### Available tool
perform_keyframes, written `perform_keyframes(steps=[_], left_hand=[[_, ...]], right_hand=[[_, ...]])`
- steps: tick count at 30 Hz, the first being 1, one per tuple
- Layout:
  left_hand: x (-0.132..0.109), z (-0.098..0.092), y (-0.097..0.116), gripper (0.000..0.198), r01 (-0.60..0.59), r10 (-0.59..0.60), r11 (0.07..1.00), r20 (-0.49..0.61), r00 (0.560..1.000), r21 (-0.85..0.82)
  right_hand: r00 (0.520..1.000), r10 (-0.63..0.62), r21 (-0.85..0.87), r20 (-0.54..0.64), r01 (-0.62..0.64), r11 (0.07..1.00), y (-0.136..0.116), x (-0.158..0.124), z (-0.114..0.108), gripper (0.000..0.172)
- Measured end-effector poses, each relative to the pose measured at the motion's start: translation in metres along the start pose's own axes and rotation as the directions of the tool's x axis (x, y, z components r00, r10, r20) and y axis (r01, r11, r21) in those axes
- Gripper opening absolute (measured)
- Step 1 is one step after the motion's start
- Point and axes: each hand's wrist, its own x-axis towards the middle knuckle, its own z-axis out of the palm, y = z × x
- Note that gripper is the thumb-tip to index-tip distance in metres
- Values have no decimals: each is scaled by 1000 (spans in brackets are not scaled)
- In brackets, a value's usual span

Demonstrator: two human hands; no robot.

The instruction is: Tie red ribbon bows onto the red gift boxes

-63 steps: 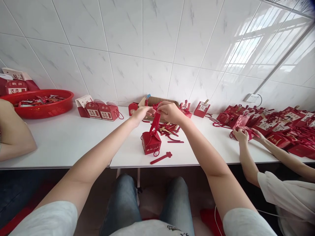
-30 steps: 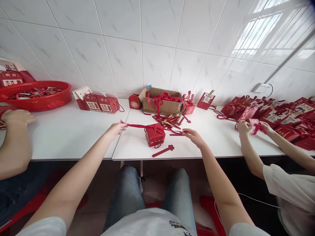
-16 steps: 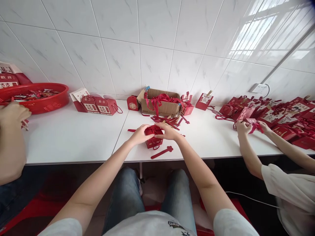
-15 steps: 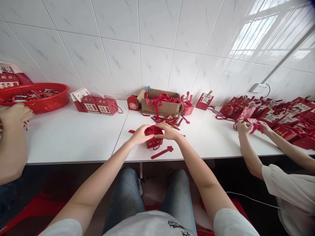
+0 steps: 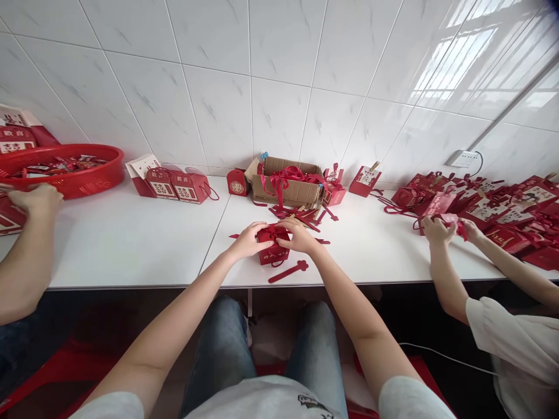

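Observation:
A small red gift box with a ribbon bow on top stands on the white table in front of me. My left hand is curled round its left side, thumb and fingers on the top edge. On the opposite side my right hand grips it in the same way. A loop of cord hangs at the box's front. Just nearer to me lies a flat red strip with a flower-shaped end. Behind the box more red strips are scattered.
A cardboard carton of red ribbons stands by the tiled wall. Red boxes and a red basket are to the left, where a co-worker's hand holds a box. At right, another person's hands work beside piled boxes.
My hands stay on the gift box, with the right thumb slightly shifted. The co-worker's hand at left now has a red box. The person at right has moved their hands slightly.

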Motion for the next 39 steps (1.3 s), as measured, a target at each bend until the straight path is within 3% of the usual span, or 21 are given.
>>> perform_keyframes(steps=[5,13,24,39], left_hand=[[-2,0,2,54,3,-2,1000,-46,999,14],[-8,3,10,12,-66,82,991,-152,985,113],[-9,9,12,11,-82,137,967,-220,966,243],[-7,9,8,11,-51,95,982,-243,966,182]], right_hand=[[1000,-15,46,15,14,999,2,-6,-3,30],[999,49,51,-13,-48,998,1,-8,-8,12],[999,44,40,3,-44,998,1,-11,-5,8],[991,136,99,-3,-135,986,4,-9,-6,13]])
